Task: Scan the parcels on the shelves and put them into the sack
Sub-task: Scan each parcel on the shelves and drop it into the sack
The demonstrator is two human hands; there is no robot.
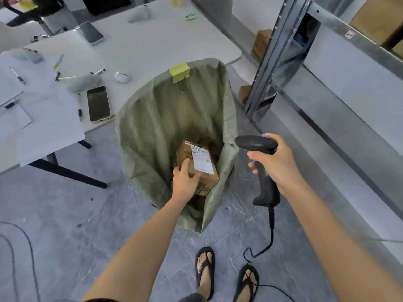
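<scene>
The sack (152, 127) stands mid-floor, the parcel (204, 171) inside it, gripped by the left hand (184, 182). At 3 o'clock from the sack, the right hand (277, 162) holds the scanner (257, 144). The table (152, 46), bearing a phone (98, 103), lies at 10 o'clock and the shelf rack (268, 62) at 2 o'clock.

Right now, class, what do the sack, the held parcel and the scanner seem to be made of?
Sack: probably woven plastic, matte green, by its stiff, crinkled folds. Parcel: brown cardboard, matte, with a white paper label. Scanner: apparently moulded black plastic, smooth with a faint sheen.
</scene>
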